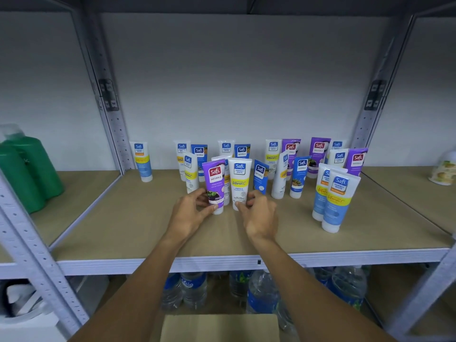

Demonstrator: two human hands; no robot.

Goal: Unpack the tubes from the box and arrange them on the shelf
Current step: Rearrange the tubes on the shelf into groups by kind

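Two tubes are in my hands. My left hand [190,212] pinches the purple tube [214,183] low down by its white cap, thumb in front and fingers behind. My right hand [260,214] pinches the white tube with the yellow band [238,181] low down too. Both tubes stand cap down on the brown shelf [118,218], just beside each other, near the middle. Many more tubes stand behind them and to the right: white ones, blue ones and purple ones. Two white and blue tubes [330,201] stand close together near the front on the right. One lone tube [143,161] stands far back on the left. Big green bottles [27,169] sit on the next shelf to the left. Water bottles [193,290] are under the shelf. The top of the cardboard box [219,327] shows at the very bottom, near me.
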